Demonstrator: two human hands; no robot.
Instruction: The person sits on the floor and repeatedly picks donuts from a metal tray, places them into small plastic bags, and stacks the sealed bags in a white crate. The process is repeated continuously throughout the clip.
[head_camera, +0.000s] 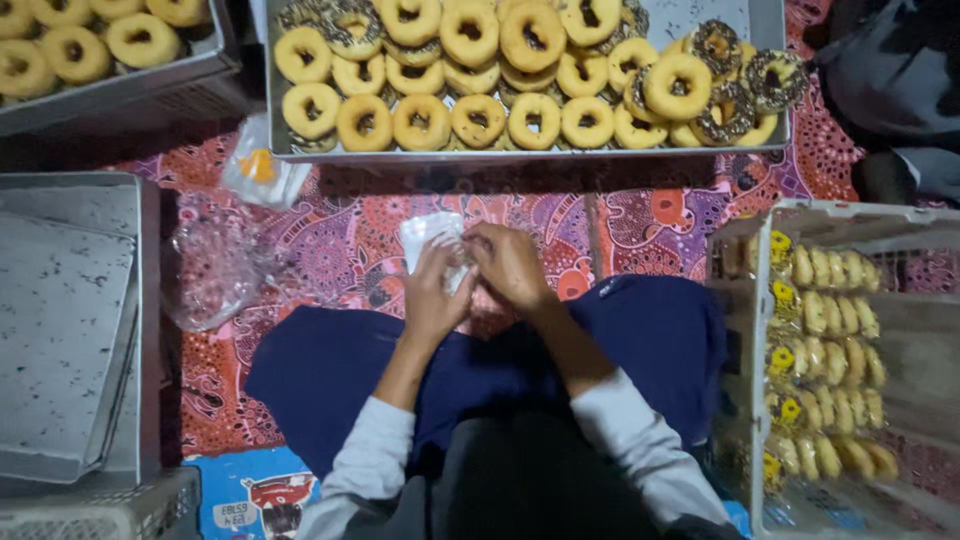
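Both hands' grip (470, 275) apparently pinches a clear plastic bag (428, 238) between them

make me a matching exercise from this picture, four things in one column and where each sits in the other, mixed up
Things:
1. large metal tray of ring doughnuts
2. white plastic crate of bagged doughnuts
3. small clear plastic bag
4. stack of empty grey metal trays

Places:
A. far left of the view
B. between the left hand and right hand
C. along the top, beyond the hands
D. right side of the view

Pairs: 1-C, 2-D, 3-B, 4-A
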